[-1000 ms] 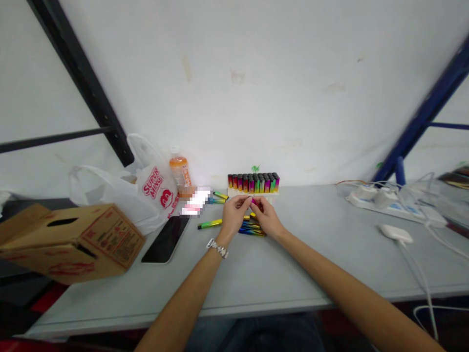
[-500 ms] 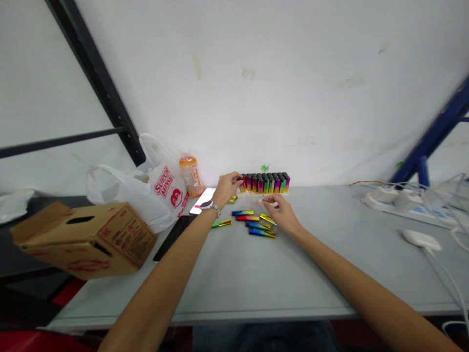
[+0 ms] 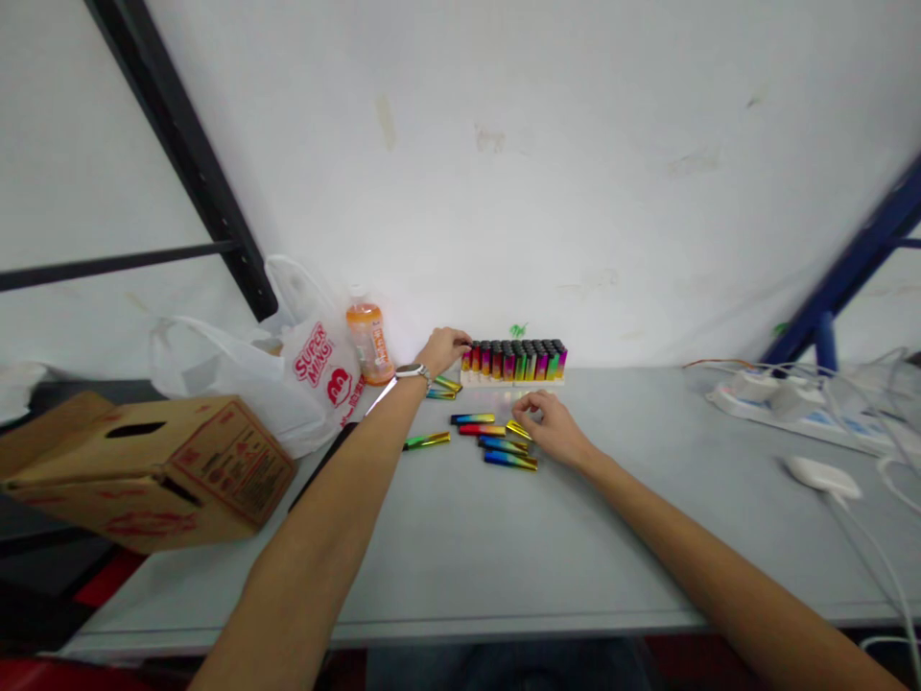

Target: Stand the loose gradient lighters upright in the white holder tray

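Rows of shiny multicoloured lighters [image 3: 519, 361] with black tops stand upright in a pale tray [image 3: 512, 383] by the wall. At the left end of the rows, my left hand [image 3: 446, 349] has its fingertips closed on a lighter [image 3: 466, 357]. My right hand [image 3: 551, 422] is pinched above the table, in front of the rows; whatever its fingertips may hold is too small to make out. Beside it lies a gold lighter [image 3: 518, 431]. Several more lie flat, among them a red-gold one [image 3: 482, 430], a blue one [image 3: 510, 461] and a green-gold one [image 3: 427, 440].
On the left are a cardboard box [image 3: 154, 470], a white plastic bag [image 3: 288, 384], an orange-capped drink bottle [image 3: 370, 341] and a dark flat device partly behind my left arm. A power strip [image 3: 798, 408] and a white charger [image 3: 824, 476] with cables lie on the right.
My left hand has moved slightly left and up, to the end of the rows, where a lighter now stands. Lighters beside the left wrist show more. The view has shifted a little.
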`<state>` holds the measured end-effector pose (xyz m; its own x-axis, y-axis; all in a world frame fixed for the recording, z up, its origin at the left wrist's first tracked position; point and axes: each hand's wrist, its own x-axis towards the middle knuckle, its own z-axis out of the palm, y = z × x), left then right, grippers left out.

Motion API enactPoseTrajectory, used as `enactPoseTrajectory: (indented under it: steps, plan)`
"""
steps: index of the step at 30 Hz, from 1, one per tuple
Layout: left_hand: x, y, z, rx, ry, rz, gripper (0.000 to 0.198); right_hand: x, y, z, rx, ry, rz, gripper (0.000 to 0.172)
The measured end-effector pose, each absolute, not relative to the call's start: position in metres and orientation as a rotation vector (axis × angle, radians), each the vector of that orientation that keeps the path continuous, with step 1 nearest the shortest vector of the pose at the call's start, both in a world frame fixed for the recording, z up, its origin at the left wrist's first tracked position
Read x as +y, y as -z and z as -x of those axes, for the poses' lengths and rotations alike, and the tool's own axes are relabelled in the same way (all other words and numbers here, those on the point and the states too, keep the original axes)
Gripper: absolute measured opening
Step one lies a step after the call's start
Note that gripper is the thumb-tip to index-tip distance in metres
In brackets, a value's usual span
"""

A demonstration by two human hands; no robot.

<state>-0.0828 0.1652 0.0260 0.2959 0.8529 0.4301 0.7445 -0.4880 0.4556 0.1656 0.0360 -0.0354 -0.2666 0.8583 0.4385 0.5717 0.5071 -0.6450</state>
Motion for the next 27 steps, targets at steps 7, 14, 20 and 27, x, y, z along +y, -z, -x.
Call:
enactPoseTrajectory:
  steps: [7, 14, 20, 27]
  plan:
    - [0.154, -0.016, 0.084, 1.606, -0.909, -2.517, 0.031, 0.037, 0.039, -0.169, -2.029, -0.422, 1.237, 0.011]
    - [0.118, -0.015, 0.078, 1.873, -0.676, -2.748, 0.052, 0.044, 0.039, -0.170, -2.059, -0.505, 1.362, 0.018]
    - [0.112, -0.020, 0.077, 1.923, -0.566, -2.691, 0.060, 0.057, 0.034, -0.171, -2.115, -0.639, 1.387, 0.025]
    - [0.076, -0.014, 0.046, 1.795, -1.289, -2.404, 0.034, 0.047, 0.015, -0.165, -1.956, -0.943, 1.109, 0.026]
